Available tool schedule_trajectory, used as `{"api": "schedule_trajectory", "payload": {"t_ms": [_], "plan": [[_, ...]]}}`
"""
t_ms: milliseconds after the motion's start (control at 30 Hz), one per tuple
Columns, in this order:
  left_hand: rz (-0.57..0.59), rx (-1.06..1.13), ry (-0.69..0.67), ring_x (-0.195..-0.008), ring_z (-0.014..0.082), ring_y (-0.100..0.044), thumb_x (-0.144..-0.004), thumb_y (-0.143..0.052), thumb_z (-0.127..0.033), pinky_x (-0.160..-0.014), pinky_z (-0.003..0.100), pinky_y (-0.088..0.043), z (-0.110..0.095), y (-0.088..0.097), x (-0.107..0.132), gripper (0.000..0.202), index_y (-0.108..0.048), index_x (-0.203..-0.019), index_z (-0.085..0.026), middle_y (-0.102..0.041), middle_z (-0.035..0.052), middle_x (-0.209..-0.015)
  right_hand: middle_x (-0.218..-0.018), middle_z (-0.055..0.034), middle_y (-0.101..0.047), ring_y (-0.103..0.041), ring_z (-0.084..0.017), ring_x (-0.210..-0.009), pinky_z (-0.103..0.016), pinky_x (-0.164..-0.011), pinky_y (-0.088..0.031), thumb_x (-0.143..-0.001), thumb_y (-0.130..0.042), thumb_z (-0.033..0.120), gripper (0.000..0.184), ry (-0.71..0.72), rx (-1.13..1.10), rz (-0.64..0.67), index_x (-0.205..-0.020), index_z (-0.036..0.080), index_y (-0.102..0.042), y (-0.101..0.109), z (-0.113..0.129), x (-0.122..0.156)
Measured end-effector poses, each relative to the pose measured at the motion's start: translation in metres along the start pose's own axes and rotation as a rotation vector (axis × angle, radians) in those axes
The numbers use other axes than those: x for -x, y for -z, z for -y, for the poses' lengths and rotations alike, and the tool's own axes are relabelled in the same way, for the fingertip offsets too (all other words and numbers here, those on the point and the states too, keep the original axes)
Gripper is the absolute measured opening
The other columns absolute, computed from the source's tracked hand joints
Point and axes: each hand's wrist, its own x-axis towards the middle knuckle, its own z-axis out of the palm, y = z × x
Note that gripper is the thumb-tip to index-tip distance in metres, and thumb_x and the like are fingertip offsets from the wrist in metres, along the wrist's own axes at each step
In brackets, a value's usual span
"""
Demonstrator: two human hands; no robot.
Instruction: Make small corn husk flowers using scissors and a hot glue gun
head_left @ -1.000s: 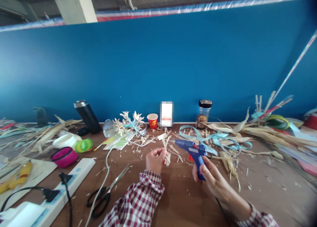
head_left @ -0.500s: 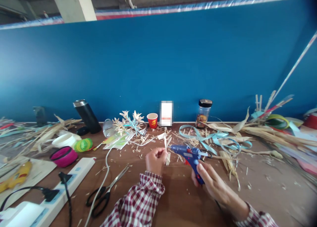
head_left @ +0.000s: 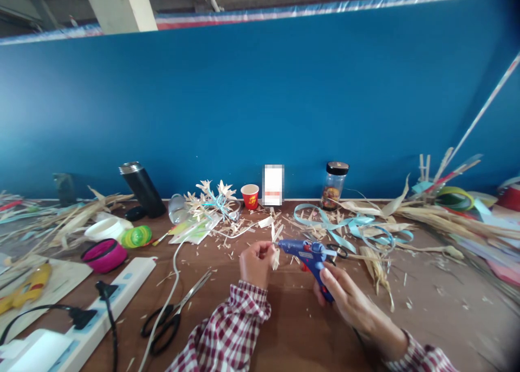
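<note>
My left hand [head_left: 257,262] pinches a small pale corn husk flower [head_left: 275,259], whose petals stick out above and below the fingertips. In my right hand [head_left: 345,296] is a blue hot glue gun [head_left: 303,250], gripped by its handle and pointing left. Its nozzle tip is at the husk piece beside my left fingertips; whether it touches cannot be made out. Black-handled scissors [head_left: 174,318] lie partly spread left of my left forearm. Beyond my hands stands a bunch of finished husk flowers [head_left: 211,198] with light blue stems.
A white power strip [head_left: 122,291] with plugs and a pink ring-shaped item [head_left: 104,255] are at left. A dark flask [head_left: 143,190], red paper cup [head_left: 250,196] and lidded jar [head_left: 335,185] stand along the blue partition [head_left: 260,101]. Blue ribbon [head_left: 337,226] and dry husks [head_left: 374,269] lie right.
The glue gun has shifted slightly left and down, bringing its nozzle up to the husk flower. My left hand stays almost in place, still pinching.
</note>
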Motion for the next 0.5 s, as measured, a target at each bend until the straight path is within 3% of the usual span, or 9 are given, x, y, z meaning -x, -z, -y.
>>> {"api": "schedule_trajectory", "payload": {"t_ms": [167, 500], "plan": [[0.052, 0.014, 0.001, -0.043, 0.0110, -0.050, -0.063, -0.062, -0.028, -0.042, 0.021, -0.040, 0.003, 0.001, -0.001, 0.019, -0.069, -0.069, -0.012, -0.060, 0.0016, -0.048, -0.055, -0.0003, -0.052, -0.043, -0.013, -0.050, -0.026, -0.052, -0.038, -0.088, -0.031, 0.049, 0.043, 0.025, 0.017, -0.013, -0.065, 0.021, -0.053, 0.000, -0.001, -0.001], [0.024, 0.063, 0.025, -0.040, 0.0097, -0.047, -0.061, -0.063, -0.026, -0.041, 0.020, -0.039, 0.005, -0.002, 0.000, 0.017, -0.067, -0.068, -0.011, -0.056, -0.0002, -0.045, -0.056, 0.0002, -0.051, -0.044, -0.014, -0.052, -0.028, -0.055, -0.036, -0.089, -0.027, 0.049, 0.039, 0.000, 0.012, 0.006, -0.077, 0.021, -0.051, 0.000, -0.012, -0.001]]}}
